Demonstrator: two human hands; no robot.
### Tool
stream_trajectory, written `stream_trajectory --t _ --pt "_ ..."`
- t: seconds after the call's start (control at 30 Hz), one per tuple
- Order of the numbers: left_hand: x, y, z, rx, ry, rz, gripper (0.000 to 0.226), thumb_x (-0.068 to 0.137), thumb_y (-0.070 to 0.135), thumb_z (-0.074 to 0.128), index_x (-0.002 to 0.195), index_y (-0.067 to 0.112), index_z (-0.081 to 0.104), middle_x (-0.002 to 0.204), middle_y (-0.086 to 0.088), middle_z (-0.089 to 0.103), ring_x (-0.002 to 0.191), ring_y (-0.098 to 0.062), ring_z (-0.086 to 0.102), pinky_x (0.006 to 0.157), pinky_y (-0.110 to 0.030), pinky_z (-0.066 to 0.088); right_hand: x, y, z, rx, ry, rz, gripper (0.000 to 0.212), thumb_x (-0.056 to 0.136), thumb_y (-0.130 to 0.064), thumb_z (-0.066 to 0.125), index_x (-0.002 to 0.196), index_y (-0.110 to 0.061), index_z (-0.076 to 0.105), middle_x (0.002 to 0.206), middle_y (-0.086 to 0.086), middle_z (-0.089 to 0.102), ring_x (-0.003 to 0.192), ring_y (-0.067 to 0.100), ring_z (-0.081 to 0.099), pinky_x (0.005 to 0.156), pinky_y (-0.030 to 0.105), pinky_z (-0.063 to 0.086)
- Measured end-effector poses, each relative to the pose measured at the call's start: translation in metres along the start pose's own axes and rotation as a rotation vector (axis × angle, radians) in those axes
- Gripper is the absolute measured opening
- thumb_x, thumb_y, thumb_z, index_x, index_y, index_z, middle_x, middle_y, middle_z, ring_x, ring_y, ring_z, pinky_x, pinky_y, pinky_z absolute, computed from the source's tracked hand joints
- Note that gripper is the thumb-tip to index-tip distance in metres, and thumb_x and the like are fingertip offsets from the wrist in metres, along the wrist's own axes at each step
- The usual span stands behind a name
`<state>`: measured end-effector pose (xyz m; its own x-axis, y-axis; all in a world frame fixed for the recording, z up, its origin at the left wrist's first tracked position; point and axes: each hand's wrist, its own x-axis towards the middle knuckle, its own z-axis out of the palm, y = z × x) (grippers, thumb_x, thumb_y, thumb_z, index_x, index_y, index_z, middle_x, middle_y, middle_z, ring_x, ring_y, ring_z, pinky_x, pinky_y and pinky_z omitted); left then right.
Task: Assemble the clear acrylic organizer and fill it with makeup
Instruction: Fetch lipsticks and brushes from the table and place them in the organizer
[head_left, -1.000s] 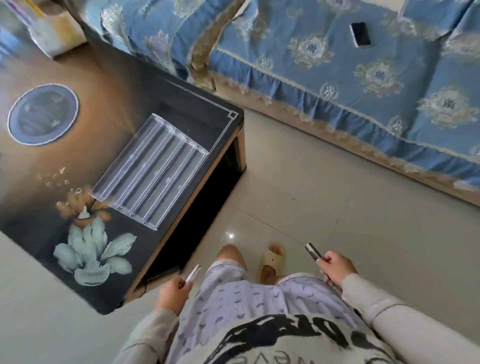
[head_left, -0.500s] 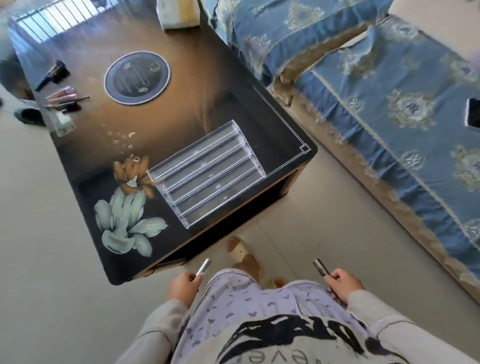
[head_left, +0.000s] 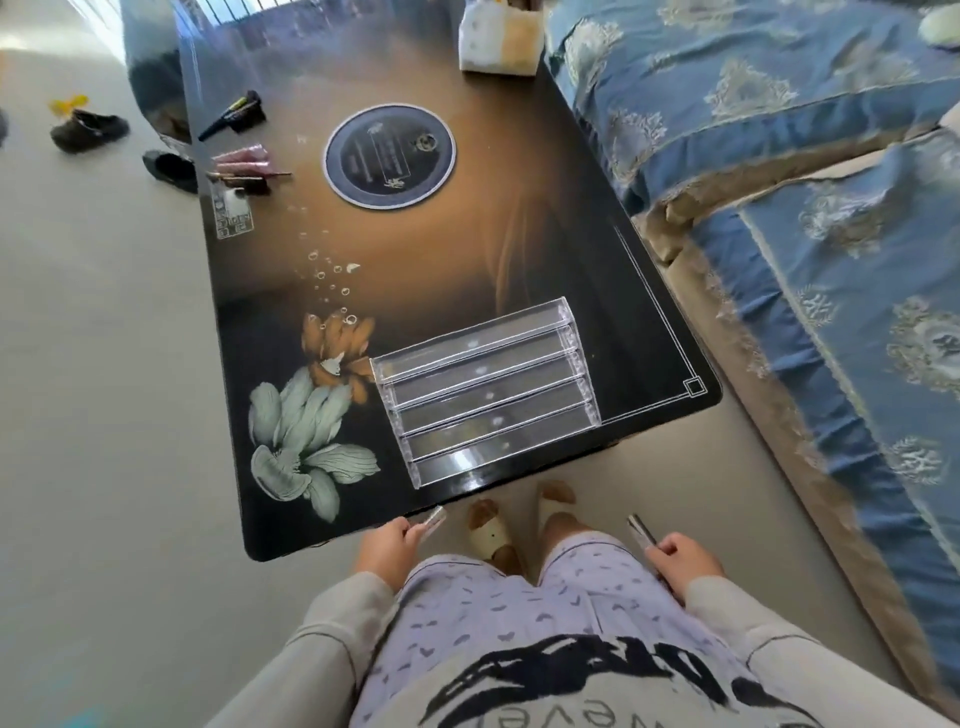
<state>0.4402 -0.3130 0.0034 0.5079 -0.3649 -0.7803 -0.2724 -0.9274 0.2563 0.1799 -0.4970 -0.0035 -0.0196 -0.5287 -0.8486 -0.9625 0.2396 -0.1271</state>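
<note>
Tabletop (head_left: 467, 249) is now brought square ahead, closer than a second ago. Acrylic organizer (head_left: 483, 400) is seen at 12 o'clock near its front edge, tiers empty. A silver tube (head_left: 434, 519) is gripped in the left hand (head_left: 387, 548), a darker tube (head_left: 640, 529) in the right hand (head_left: 683, 558). Loading is judged next; more makeup (head_left: 244, 166) is left at 11 o'clock.

organizer (head_left: 485, 395): clear glossy plastic | table (head_left: 509, 244): glossy | sofa cover (head_left: 831, 208): cloth
</note>
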Motion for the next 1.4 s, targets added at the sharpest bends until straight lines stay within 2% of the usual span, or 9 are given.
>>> stream_trajectory --t 0.13,0.3,0.43,0.57,0.77,0.9,1.03,1.17,1.4 --pt "-0.002 0.003 0.0 -0.086 0.028 -0.004 0.042 0.098 0.022 0.038 0.057 0.021 0.038 0.08 -0.011 0.057 0.088 -0.03 0.059 0.078 -0.033 0.041 0.012 -0.026 -0.02 -0.053 -0.043 -0.119 0.03 0.091 -0.019 0.053 0.064 -0.014 0.041 0.064 0.006 0.052 0.059 0.021 0.046 0.062 0.026 0.035" --pt "0.003 0.04 -0.014 -0.53 0.225 -0.008 0.042 0.095 0.018 0.045 0.054 0.02 0.045 0.055 -0.001 0.051 0.045 -0.016 0.045 0.046 -0.025 0.037 0.016 -0.083 -0.054 -0.062 -0.037 -0.313 0.023 0.089 -0.011 0.057 0.069 -0.012 0.046 0.063 0.008 0.052 0.051 0.022 0.048 0.051 0.029 0.042" --pt "0.019 0.084 -0.047 -0.872 0.203 0.011 0.034 0.098 0.021 0.039 0.065 0.017 0.049 0.057 -0.003 0.049 0.021 -0.001 0.036 0.024 -0.009 0.025 0.019 -0.148 -0.079 -0.044 -0.101 -0.456 0.015 0.086 -0.006 0.061 0.1 -0.005 0.055 0.083 0.011 0.061 0.06 0.021 0.059 0.073 0.035 0.052" --pt "0.036 0.12 -0.086 -1.018 0.211 0.087 0.025 0.097 0.013 0.042 0.073 0.011 0.051 0.062 -0.005 0.049 0.028 0.0 0.045 0.03 -0.014 0.04 0.014 -0.211 -0.098 -0.085 -0.054 -0.63 0.03 0.083 -0.007 0.065 0.112 -0.003 0.061 0.099 0.011 0.065 0.087 0.026 0.063 0.088 0.03 0.046" --pt "0.056 0.149 -0.13 -1.03 0.282 0.192 0.002 0.095 0.007 0.047 0.093 0.007 0.048 0.077 -0.006 0.058 0.068 -0.012 0.056 0.052 -0.016 0.051 0.008 -0.273 -0.107 -0.023 -0.059 -0.822 0.021 0.084 -0.007 0.064 0.104 -0.006 0.06 0.072 -0.005 0.055 0.08 0.021 0.054 0.084 0.032 0.047" --pt "0.067 0.151 -0.141 -0.892 0.306 0.213 0.01 0.087 0.002 0.059 0.094 0.005 0.052 0.097 -0.015 0.057 0.09 -0.023 0.056 0.067 -0.024 0.05 0.012 -0.286 -0.106 0.007 -0.03 -0.855 0.02 0.084 -0.007 0.064 0.103 -0.007 0.057 0.083 0.0 0.057 0.084 0.021 0.055 0.088 0.034 0.047" --pt "0.075 0.147 -0.139 -0.893 0.315 0.219 0.026 0.081 -0.006 0.063 0.107 -0.007 0.06 0.095 -0.014 0.059 0.089 -0.024 0.058 0.064 -0.021 0.055 0.018 -0.287 -0.103 0.063 0.011 -0.848 0.028 0.084 -0.003 0.063 0.112 -0.002 0.055 0.099 0.011 0.058 0.089 0.02 0.054 0.092 0.038 0.049" --pt "0.082 0.142 -0.136 -0.772 0.345 0.233 0.028 0.076 -0.008 0.067 0.104 -0.009 0.063 0.094 -0.011 0.062 0.09 -0.024 0.059 0.091 -0.036 0.05 0.026 -0.287 -0.099 0.105 0.043 -0.844 0.027 0.082 0.001 0.065 0.108 -0.001 0.057 0.108 0.017 0.065 0.089 0.02 0.058 0.088 0.028 0.046" --pt "0.081 0.138 -0.134 -0.654 0.289 0.261 0.022 0.078 -0.004 0.067 0.1 -0.004 0.066 0.09 -0.008 0.064 0.085 -0.02 0.062 0.086 -0.028 0.05 0.038 -0.285 -0.091 0.012 0.042 -0.838 0.033 0.082 0.003 0.063 0.114 -0.002 0.056 0.108 0.018 0.066 0.098 0.027 0.063 0.089 0.024 0.043"
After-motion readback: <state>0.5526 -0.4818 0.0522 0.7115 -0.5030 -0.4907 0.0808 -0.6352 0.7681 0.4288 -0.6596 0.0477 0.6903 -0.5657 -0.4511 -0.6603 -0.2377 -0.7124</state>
